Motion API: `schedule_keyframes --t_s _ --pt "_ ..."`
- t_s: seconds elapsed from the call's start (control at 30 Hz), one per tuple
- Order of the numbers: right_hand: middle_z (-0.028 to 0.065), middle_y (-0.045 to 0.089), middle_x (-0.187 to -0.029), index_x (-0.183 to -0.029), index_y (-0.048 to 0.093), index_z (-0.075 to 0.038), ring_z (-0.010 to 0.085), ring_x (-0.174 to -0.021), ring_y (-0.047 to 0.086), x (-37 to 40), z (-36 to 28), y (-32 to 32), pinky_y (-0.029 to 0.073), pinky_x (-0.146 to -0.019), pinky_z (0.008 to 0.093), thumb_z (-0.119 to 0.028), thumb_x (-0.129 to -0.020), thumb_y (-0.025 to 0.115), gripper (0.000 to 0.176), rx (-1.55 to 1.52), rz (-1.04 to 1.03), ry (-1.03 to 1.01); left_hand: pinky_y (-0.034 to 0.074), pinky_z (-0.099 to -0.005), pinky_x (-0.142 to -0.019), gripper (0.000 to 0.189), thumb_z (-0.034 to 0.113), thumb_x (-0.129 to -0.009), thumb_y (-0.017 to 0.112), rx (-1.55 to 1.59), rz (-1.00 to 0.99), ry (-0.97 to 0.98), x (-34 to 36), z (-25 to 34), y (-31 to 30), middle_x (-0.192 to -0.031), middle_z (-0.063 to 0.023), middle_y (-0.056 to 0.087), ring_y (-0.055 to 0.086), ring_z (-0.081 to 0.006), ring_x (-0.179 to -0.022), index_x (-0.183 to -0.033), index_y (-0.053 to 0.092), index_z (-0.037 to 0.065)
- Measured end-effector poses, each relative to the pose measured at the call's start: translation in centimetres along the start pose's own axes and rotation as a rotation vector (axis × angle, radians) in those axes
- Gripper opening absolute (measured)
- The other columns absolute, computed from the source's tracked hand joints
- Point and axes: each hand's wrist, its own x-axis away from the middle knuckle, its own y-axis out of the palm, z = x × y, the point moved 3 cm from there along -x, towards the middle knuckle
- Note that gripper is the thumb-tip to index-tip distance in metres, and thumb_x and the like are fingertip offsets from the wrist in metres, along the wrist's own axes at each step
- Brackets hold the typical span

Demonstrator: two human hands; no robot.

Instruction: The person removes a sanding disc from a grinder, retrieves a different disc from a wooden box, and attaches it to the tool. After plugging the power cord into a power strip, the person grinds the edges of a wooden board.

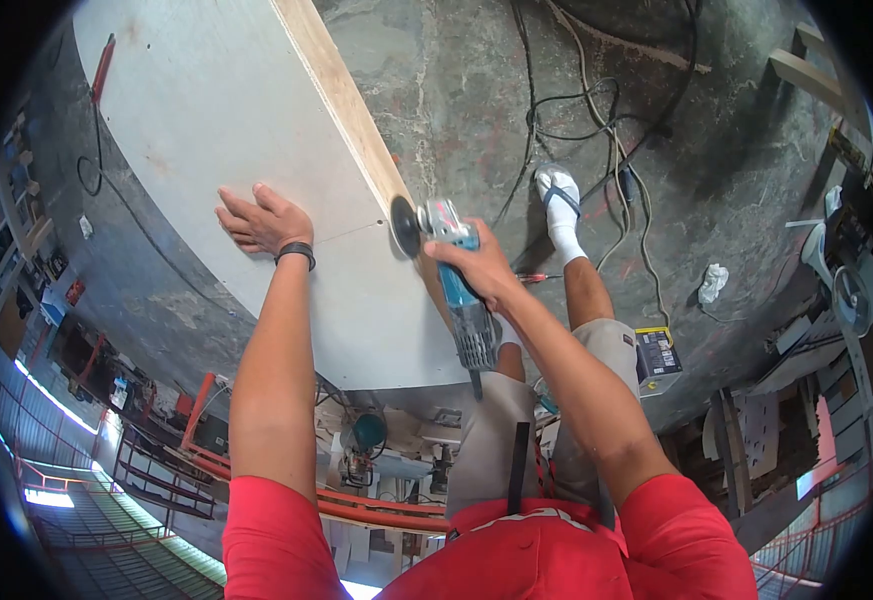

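My right hand (474,262) is wrapped round the body of a blue angle grinder (460,292). The grinder's dark round disc (405,227) stands right at the long wooden edge (356,125) of a large pale board (226,110). My left hand (264,220) lies flat on the board with fingers spread, a dark band on its wrist. A thin line (348,233) runs across the board from near that hand toward a small dark hole by the disc.
Cables (606,125) lie tangled on the concrete floor (466,80) at the upper right. A screwdriver (536,277) lies near my sandalled foot (559,200). A black and yellow box (657,355) stands at the right. A red tool (103,70) rests at the board's left edge.
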Motion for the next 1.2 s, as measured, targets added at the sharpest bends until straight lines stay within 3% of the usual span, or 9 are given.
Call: schedule_keyframes --t_s 0.27,0.47,0.53,0.6,0.67,0.77,0.9,0.97,1.2 --pt "0.0136 0.062 -0.11 -0.131 0.051 0.001 0.0197 -0.098 0.061 -1.5 -6.7 1.5 0.051 -0.084 0.033 -0.042 -0.071 0.086 0.082 0.015 -0.04 -0.093 0.014 -0.0556 -0.116 0.068 0.049 -0.101 0.04 0.007 0.023 0.002 0.0 -0.1 0.2 -0.16 -0.0222 0.018 0.019 -0.0361 -0.148 -0.157 0.025 0.014" --pt "0.0129 0.062 -0.113 -0.132 0.05 0.001 0.0194 -0.101 0.06 0.6 1.7 -0.4 0.051 -0.085 0.0323 -0.039 -0.072 0.086 0.081 0.032 -0.001 -0.061 0.014 -0.055 -0.115 0.068 0.05 -0.102 0.039 -0.006 0.027 0.007 0.1 -0.3 0.3 -0.16 -0.0219 0.017 0.019 -0.0357 -0.148 -0.157 0.025 0.014" --pt "0.0137 0.063 -0.108 -0.121 0.053 0.001 0.0203 -0.096 0.062 2.2 4.5 -1.4 0.051 -0.083 0.033 -0.038 -0.069 0.088 0.074 0.027 0.03 0.013 0.015 -0.055 -0.115 0.068 0.05 -0.102 0.038 0.01 0.018 -0.003 0.0 -0.3 0.3 -0.16 -0.0218 0.017 0.019 -0.0358 -0.148 -0.157 0.024 0.014" --pt "0.0135 0.063 -0.109 -0.121 0.053 0.001 0.0202 -0.096 0.062 3.1 7.4 -2.0 0.05 -0.084 0.0326 -0.037 -0.07 0.088 0.073 0.024 0.042 0.038 0.015 -0.0551 -0.115 0.068 0.05 -0.102 0.039 0.012 0.017 -0.003 0.1 -0.1 0.2 -0.16 -0.0216 0.017 0.019 -0.0361 -0.147 -0.157 0.024 0.014" --pt "0.0133 0.063 -0.11 -0.121 0.053 0.001 0.02 -0.097 0.062 3.6 7.8 -2.0 0.05 -0.085 0.0322 -0.037 -0.071 0.088 0.072 0.026 0.05 0.063 0.015 -0.0552 -0.115 0.068 0.049 -0.102 0.039 0.013 0.018 -0.009 0.1 -0.1 0.1 -0.16 -0.0214 0.017 0.019 -0.0363 -0.147 -0.157 0.024 0.014" --pt "0.0086 0.062 -0.103 -0.128 0.051 0.001 0.0143 -0.087 0.062 2.6 7.4 -1.6 0.053 -0.075 0.0284 -0.034 -0.076 0.086 0.072 0.005 0.049 0.09 0.015 -0.0555 -0.115 0.067 0.047 -0.101 0.041 0.027 0.043 -0.007 -0.1 -0.1 0.2 -0.16 -0.0213 0.018 0.019 -0.0368 -0.147 -0.157 0.025 0.013" --pt "0.0079 0.061 -0.099 -0.126 0.05 0.0 0.0134 -0.08 0.062 1.0 1.7 0.0 0.053 -0.069 0.0282 -0.03 -0.077 0.085 0.067 0.015 0.034 0.005 0.016 -0.0554 -0.115 0.066 0.046 -0.101 0.044 -0.004 0.056 0.008 0.0 -0.2 0.2 -0.159 -0.0204 0.02 0.021 -0.037 -0.146 -0.156 0.027 0.013" --pt "0.013 0.062 -0.11 -0.127 0.05 0.002 0.0186 -0.095 0.061 -0.5 -0.6 0.8 0.052 -0.082 0.0318 -0.038 -0.073 0.086 0.076 -0.02 -0.008 0.023 0.018 -0.055 -0.115 0.065 0.046 -0.102 0.043 -0.032 0.085 0.025 -0.2 0.0 0.1 -0.159 -0.0191 0.023 0.024 -0.037 -0.146 -0.156 0.028 0.015" --pt "0.0116 0.062 -0.106 -0.127 0.05 0.003 0.0171 -0.092 0.061 -3.2 -9.7 3.2 0.053 -0.08 0.0325 -0.036 -0.074 0.086 0.075 -0.017 -0.039 -0.034 0.016 -0.0552 -0.116 0.064 0.041 -0.101 0.044 -0.038 0.051 0.049 -0.1 0.6 -0.5 -0.159 -0.0206 0.022 0.021 -0.0371 -0.147 -0.156 0.028 0.012"
